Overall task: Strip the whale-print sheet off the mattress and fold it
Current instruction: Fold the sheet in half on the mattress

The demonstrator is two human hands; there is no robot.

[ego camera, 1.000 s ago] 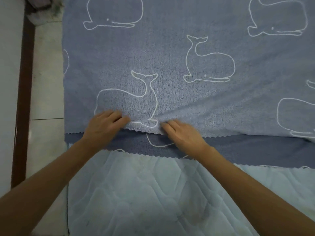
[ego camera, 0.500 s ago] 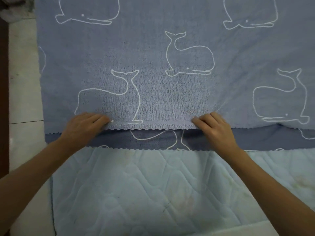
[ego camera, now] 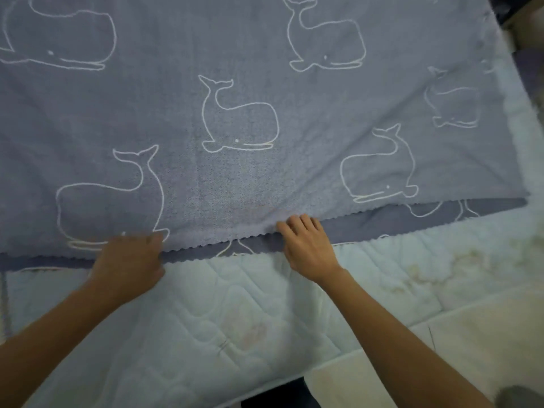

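The blue whale-print sheet (ego camera: 235, 83) lies folded over itself across the far part of the quilted mattress (ego camera: 206, 334). Its upper layer ends in a scalloped edge, and a darker strip of the lower layer (ego camera: 382, 222) shows just below it. My left hand (ego camera: 129, 260) is curled on that scalloped edge, fingers on top and thumb below. My right hand (ego camera: 309, 245) pinches the same edge further right, and creases in the cloth fan out from its fingertips.
Bare, pale, stained mattress lies between me and the sheet, and its front edge (ego camera: 382, 343) runs across the lower right. A dark gap (ego camera: 279, 399) shows below it. Blurred dark things (ego camera: 524, 13) sit past the sheet's right end.
The view has swung right, bringing the sheet's right end into sight. My left hand has slid right along the scalloped edge, closer to my right hand.
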